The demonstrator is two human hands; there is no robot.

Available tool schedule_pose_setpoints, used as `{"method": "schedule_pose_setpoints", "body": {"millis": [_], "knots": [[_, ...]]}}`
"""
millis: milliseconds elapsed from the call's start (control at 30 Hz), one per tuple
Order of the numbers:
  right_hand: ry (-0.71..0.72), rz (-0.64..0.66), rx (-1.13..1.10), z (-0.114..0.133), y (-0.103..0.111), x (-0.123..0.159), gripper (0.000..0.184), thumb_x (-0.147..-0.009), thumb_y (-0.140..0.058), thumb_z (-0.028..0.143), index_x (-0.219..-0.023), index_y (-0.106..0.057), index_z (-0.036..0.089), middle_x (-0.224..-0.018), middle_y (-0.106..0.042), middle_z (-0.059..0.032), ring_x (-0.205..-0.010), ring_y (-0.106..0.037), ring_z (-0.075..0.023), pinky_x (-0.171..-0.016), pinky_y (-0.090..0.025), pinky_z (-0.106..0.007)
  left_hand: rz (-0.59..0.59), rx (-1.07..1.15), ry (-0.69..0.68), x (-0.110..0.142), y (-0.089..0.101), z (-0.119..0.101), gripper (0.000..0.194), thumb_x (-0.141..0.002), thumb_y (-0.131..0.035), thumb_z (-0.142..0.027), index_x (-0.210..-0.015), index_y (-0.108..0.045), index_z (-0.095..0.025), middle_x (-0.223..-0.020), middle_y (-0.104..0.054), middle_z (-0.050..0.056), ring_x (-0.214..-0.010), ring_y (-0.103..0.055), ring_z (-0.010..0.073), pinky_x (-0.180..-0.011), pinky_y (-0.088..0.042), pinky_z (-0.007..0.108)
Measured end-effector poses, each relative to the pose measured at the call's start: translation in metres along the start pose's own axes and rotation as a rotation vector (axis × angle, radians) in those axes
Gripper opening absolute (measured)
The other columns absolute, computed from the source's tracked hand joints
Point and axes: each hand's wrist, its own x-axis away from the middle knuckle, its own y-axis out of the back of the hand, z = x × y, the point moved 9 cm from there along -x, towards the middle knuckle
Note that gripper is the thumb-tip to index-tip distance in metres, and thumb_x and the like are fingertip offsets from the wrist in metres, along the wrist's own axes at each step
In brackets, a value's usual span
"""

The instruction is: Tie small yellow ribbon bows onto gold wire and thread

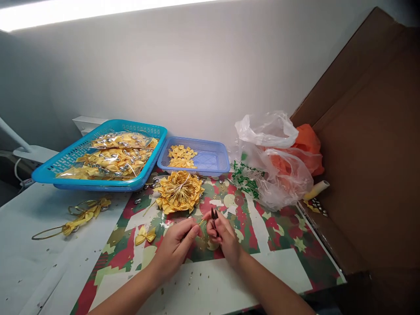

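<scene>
The right hand (225, 236) is closed around snips (213, 215), blades apart; at their nine o'clock, the left hand (180, 243) pinches a cord (201, 222). From the hands, a bundle (180, 192) of bows lies at eleven, a loose bow (145, 236) at nine.

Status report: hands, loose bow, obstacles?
Right hand gripping dark pointed scissors. Left hand closed, contents hidden. Loose yellow fabric bow, left side. Round yellow bow bundle ahead.
</scene>
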Motion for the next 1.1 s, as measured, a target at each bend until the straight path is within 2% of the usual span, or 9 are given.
{"method": "schedule_pose_setpoints", "body": {"millis": [100, 233, 500, 800, 933, 1100], "knots": [[-0.023, 0.032, 0.050, -0.001, -0.002, 0.002, 0.051, -0.089, -0.043, 0.069, -0.084, -0.052, 0.019, -0.061, -0.029, 0.0066, -0.050, -0.019, -0.0080, -0.044, -0.015, -0.022, -0.024, -0.031, -0.017, 0.000, 0.004, -0.001, 0.037, -0.096, -0.044, -0.037, -0.066, -0.055, -0.020, -0.064, -0.046, -0.001, -0.061, -0.044, 0.0165, -0.058, -0.032, 0.026], [0.023, 0.056, 0.189, 0.001, -0.005, 0.003, 0.051, -0.093, -0.038, 0.067, -0.078, -0.049, 0.020, -0.061, -0.030, 0.0056, -0.051, -0.022, -0.0088, -0.045, -0.018, -0.023, -0.030, -0.050, -0.034, 0.000, 0.004, -0.003, 0.034, -0.097, -0.043, -0.036, -0.070, -0.056, -0.020, -0.068, -0.048, 0.000, -0.063, -0.045, 0.0169, -0.060, -0.033, 0.027], [0.081, 0.031, 0.299, 0.007, -0.006, 0.001, 0.052, -0.093, -0.040, 0.066, -0.071, -0.050, 0.020, -0.060, -0.034, 0.0040, -0.055, -0.030, -0.0111, -0.051, -0.023, -0.026, -0.009, -0.088, -0.051, 0.000, 0.000, -0.004, 0.038, -0.098, -0.041, -0.035, -0.062, -0.040, -0.021, -0.065, -0.041, -0.002, -0.060, -0.040, 0.0159, -0.057, -0.031, 0.026], [0.110, 0.006, 0.324, 0.010, -0.002, 0.000, 0.052, -0.093, -0.043, 0.063, -0.068, -0.051, 0.018, -0.057, -0.035, 0.0051, -0.054, -0.031, -0.0103, -0.052, -0.023, -0.026, 0.028, -0.165, -0.057, 0.000, -0.004, -0.001, 0.038, -0.099, -0.038, -0.035, -0.063, -0.038, -0.020, -0.065, -0.041, -0.002, -0.061, -0.041, 0.0149, -0.056, -0.033, 0.025], [0.114, -0.015, 0.311, 0.009, 0.000, 0.000, 0.051, -0.093, -0.047, 0.059, -0.063, -0.045, 0.019, -0.056, -0.034, 0.0055, -0.053, -0.030, -0.0097, -0.052, -0.022, -0.026, 0.017, -0.215, -0.078, 0.000, -0.003, -0.002, 0.039, -0.099, -0.037, -0.035, -0.063, -0.037, -0.021, -0.064, -0.041, -0.003, -0.059, -0.042, 0.0143, -0.055, -0.035, 0.025], [0.118, -0.119, 0.228, 0.011, 0.016, -0.004, 0.047, -0.094, -0.044, 0.059, -0.067, -0.041, 0.020, -0.060, -0.033, 0.0052, -0.053, -0.028, -0.0099, -0.049, -0.022, -0.025, -0.014, -0.316, -0.117, -0.001, -0.001, -0.009, 0.040, -0.100, -0.034, -0.034, -0.062, -0.041, -0.021, -0.064, -0.045, -0.002, -0.059, -0.047, 0.0143, -0.056, -0.040, 0.024]]}}
